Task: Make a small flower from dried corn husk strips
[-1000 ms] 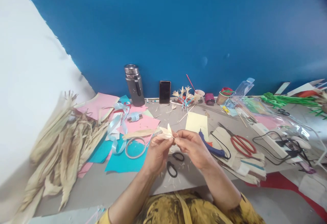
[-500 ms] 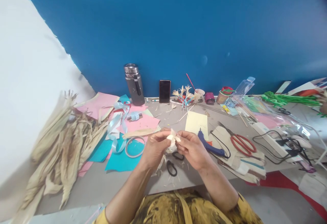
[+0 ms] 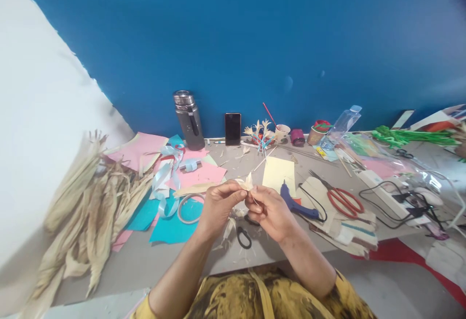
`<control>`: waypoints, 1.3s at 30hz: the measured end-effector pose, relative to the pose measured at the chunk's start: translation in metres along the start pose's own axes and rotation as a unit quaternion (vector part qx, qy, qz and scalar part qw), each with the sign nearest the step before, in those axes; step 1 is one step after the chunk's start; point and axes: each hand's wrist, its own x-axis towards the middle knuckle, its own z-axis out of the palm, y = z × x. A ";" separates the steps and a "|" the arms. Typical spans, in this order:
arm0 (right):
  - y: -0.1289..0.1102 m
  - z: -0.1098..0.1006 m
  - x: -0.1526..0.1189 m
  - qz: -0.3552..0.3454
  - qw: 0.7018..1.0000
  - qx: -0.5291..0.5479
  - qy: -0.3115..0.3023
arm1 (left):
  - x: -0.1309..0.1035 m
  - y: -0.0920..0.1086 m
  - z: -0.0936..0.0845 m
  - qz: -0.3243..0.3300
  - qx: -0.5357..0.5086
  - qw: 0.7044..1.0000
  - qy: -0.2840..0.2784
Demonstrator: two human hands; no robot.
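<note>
1. The left hand (image 3: 218, 207) pinches a pale husk piece (image 3: 248, 182) between thumb and fingers, seemingly to steady it from one side.
2. The right hand (image 3: 273, 212) grips its other side near the base, fingers curled; this probably leaves the pointed upper part free.
3. The piece is between both hands, above the tabletop (image 3: 138, 270), with black-handled scissors (image 3: 243, 238) lying below (blades hard to make out).
4. The blue glue gun (image 3: 298, 207) lies beside the right hand, near red-handled scissors (image 3: 345, 202), presumably for easy reach.
5. Dried corn husks (image 3: 98, 212) are heaped at the left, perhaps to save working room.
6. The smartphone (image 3: 232, 129) stands upright, apparently propped by the blue wall (image 3: 233, 42).
</note>
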 end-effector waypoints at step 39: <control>-0.004 0.010 -0.015 -0.207 0.916 -0.334 0.083 | -0.010 -0.023 -0.005 0.071 -0.075 0.994 -0.033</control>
